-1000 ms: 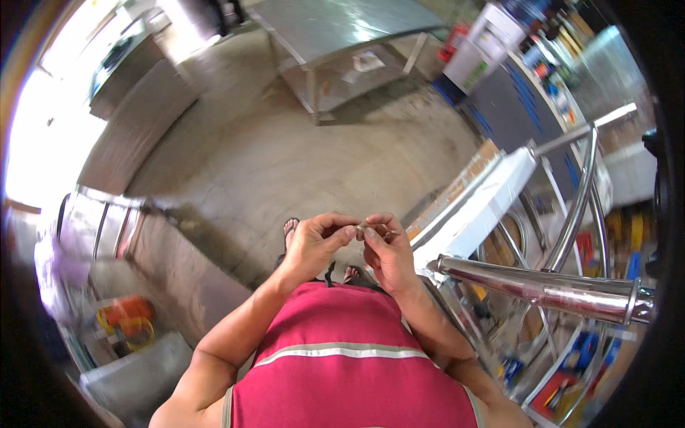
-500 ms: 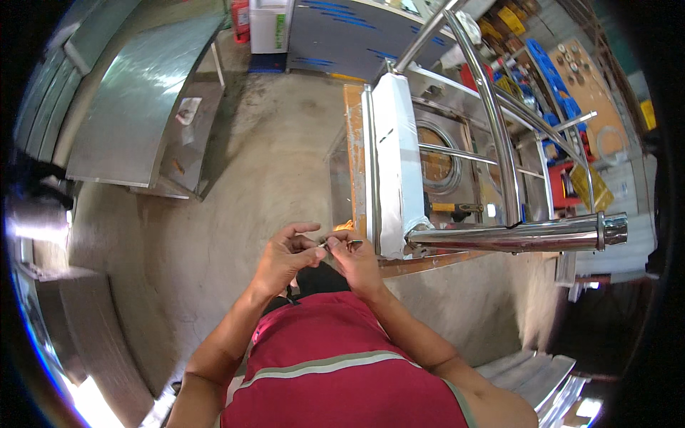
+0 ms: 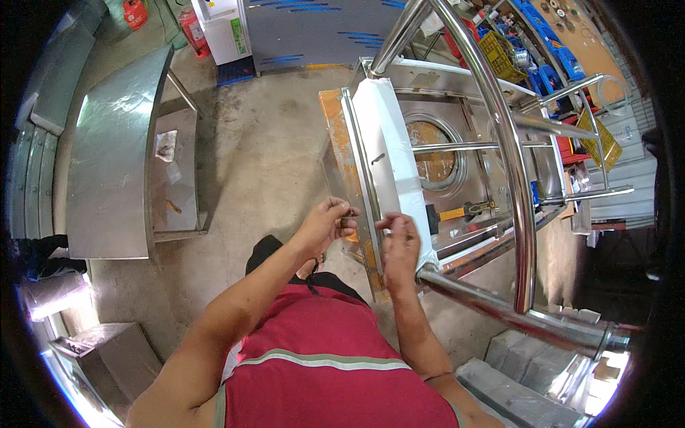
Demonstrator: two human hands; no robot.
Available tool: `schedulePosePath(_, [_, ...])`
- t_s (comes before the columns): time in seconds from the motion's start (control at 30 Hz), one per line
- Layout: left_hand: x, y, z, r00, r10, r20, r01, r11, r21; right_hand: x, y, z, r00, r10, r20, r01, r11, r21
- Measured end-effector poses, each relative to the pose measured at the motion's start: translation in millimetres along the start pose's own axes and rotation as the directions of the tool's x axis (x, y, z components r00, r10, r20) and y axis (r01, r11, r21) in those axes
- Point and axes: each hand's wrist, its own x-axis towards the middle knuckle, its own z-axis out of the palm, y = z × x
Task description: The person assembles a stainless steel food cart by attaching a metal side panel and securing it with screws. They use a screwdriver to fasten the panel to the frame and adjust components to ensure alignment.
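My left hand [image 3: 328, 227] is closed, thumb and fingers pinched on a small dark bit too tiny to name. To its right, my right hand [image 3: 402, 250] has bent fingers, somewhat smeared by motion; whether it holds anything is unclear. Both are at the near left side of a stainless-steel frame [image 3: 510, 150] with polished tube legs. White film [image 3: 391, 132] covers the frame's left edge, just beyond my right hand. Inside the frame lies a hammer [image 3: 457, 214] with a dark head and an orange-yellow handle, near a round ring [image 3: 451, 178].
The frame rests on a worn wooden-edged bench [image 3: 332, 110]. A steel table [image 3: 114, 157] stands to the left. Red gas bottle [image 3: 134, 14] and fire extinguisher [image 3: 193, 32] are at the back. A yellow basket [image 3: 599, 139] and blue bins [image 3: 546, 28] line the right.
My hands, together over the small metal piece before, have come apart and shifted right to the frame's film-covered edge. The view has turned, so the frame appears nearer.
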Motion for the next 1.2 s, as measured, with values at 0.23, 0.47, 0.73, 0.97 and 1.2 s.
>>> schedulePosePath(0.23, [160,7,-14,0.960,-0.269,-0.077,0.279,0.943,0.181,126,-7,-35,0.907,-0.062,-0.416,-0.051,0.966,-0.254])
schedulePosePath(0.47, [215,14,-20,0.794,-0.600,0.100,0.595,0.800,0.077,182,7,-18,0.879,-0.057,-0.474,-0.197,0.861,-0.468])
schedulePosePath(0.73, [220,8,-23,0.915,-0.369,0.165,0.331,0.918,0.220,180,3,7,0.885,-0.070,-0.460,-0.212,0.818,-0.534])
schedulePosePath(0.97, [217,-3,-29,0.992,-0.119,0.038,0.101,0.945,0.311,181,-3,10,0.931,-0.192,-0.311,-0.069,0.743,-0.666])
schedulePosePath(1.2, [211,2,-29,0.985,-0.169,0.046,0.142,0.925,0.354,169,6,18,0.941,-0.202,-0.272,0.005,0.811,-0.585])
